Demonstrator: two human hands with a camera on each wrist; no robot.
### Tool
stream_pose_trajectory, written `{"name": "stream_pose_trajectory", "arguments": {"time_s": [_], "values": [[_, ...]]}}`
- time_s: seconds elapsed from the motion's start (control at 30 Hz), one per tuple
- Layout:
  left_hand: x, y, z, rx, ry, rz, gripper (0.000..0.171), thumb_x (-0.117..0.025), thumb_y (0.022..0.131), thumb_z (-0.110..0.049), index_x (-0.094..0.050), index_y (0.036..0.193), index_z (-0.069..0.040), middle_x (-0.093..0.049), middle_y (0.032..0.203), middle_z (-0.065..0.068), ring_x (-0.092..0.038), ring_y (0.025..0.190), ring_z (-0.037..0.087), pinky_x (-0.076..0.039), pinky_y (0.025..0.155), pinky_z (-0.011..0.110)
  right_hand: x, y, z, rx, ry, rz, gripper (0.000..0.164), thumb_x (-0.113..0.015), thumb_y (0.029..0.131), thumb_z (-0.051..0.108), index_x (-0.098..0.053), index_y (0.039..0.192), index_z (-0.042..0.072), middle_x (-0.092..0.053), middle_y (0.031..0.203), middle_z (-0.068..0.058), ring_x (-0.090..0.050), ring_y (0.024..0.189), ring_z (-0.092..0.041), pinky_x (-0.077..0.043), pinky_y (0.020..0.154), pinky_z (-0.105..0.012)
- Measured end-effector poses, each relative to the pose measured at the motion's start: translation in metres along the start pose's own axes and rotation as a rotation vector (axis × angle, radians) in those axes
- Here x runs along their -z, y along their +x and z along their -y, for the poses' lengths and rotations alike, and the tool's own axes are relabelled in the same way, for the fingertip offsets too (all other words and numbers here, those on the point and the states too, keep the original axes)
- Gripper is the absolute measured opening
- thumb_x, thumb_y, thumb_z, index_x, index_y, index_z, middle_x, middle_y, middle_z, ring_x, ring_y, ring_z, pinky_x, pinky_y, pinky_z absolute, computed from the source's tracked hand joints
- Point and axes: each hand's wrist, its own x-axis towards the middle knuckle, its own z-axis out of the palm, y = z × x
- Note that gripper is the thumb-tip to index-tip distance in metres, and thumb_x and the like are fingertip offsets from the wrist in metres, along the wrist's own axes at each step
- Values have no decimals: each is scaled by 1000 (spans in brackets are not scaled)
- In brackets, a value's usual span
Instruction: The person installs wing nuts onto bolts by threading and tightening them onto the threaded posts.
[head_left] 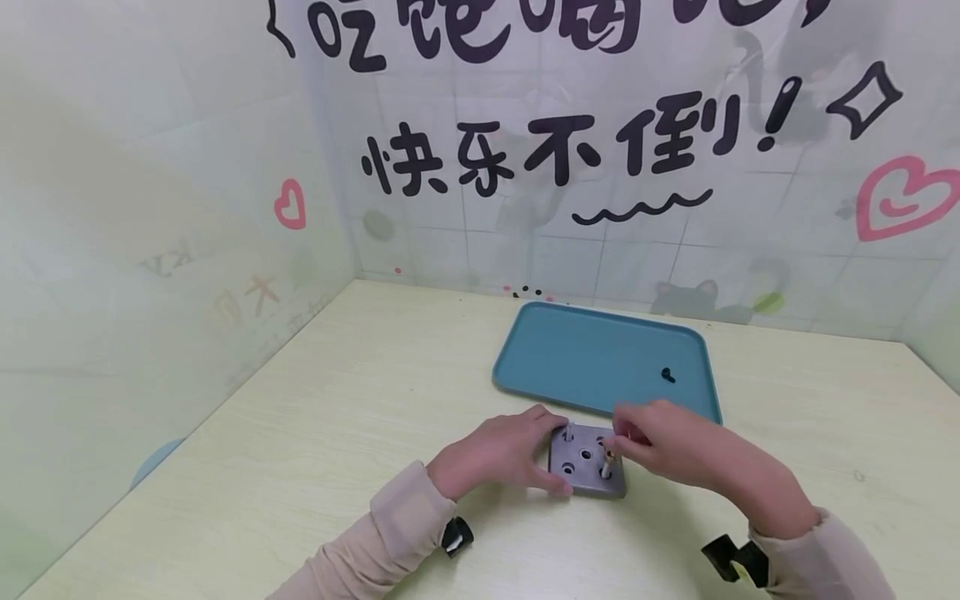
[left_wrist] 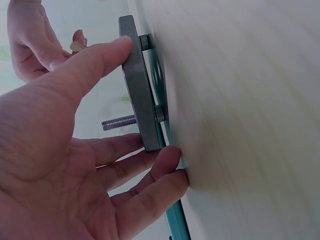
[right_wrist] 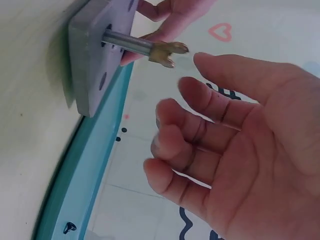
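A grey metal plate (head_left: pixel 586 478) with several holes is held at its edges between the thumb and fingers of my left hand (head_left: pixel 506 454). Two threaded bolts pass through it: one (left_wrist: pixel 118 123) stands bare, while the other (right_wrist: pixel 127 42) carries a brass-coloured wing nut (right_wrist: pixel 167 52) at its end. Bolt heads (left_wrist: pixel 159 113) show on the plate's underside in the left wrist view. My right hand (head_left: pixel 663 437) is beside the wing nut, its fingers loosely bent. In the right wrist view a gap separates the thumb and fingertips from the nut.
Behind the plate lies a blue tray (head_left: pixel 585 350) with one small black piece (head_left: pixel 667 375) on it. The pale tabletop (head_left: pixel 337 400) meets printed wall sheeting (head_left: pixel 420 242) at the back and left. Black wrist bands (head_left: pixel 456 536) sit by both cuffs.
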Motion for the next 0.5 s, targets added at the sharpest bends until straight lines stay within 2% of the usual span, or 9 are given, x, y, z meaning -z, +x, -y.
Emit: {"name": "stream_pose_trajectory", "arguments": {"time_s": [0.1, 0.23, 0.37, 0.5], "values": [[1, 0, 0, 1, -5, 1, 85, -70, 68, -55, -38, 137, -17, -51, 119, -3, -52, 93, 7, -45, 82, 25, 4, -3, -2, 47, 57, 22, 8, -52, 91, 22, -57, 95, 17, -47, 62, 7, -39, 53, -2, -36, 51, -21], [1, 0, 0, -3, -9, -1, 85, -70, 68, -55, -38, 137, -16, -51, 119, -3, -52, 93, 8, -45, 82, 25, 6, -5, -2, 93, 90, 77, 21, -52, 90, 11, -57, 109, 16, -55, 72, 6, -45, 60, 0, -41, 55, -20], [0, 1, 1, -5, -13, -2, 85, -70, 69, -54, -38, 137, -15, -51, 120, -2, -52, 95, 9, -46, 83, 27, 7, -6, -3, 120, 90, 112, 33, -49, 87, 1, -56, 116, 15, -56, 76, 5, -47, 63, 0, -42, 58, -20], [-1, 1, 2, -2, -11, 3, 86, -70, 69, -54, -37, 138, -15, -51, 121, -2, -53, 98, 11, -46, 85, 29, 7, -6, -4, 132, 81, 122, 37, -51, 85, 1, -55, 119, 14, -55, 75, 7, -47, 63, -1, -41, 58, -20]]}}
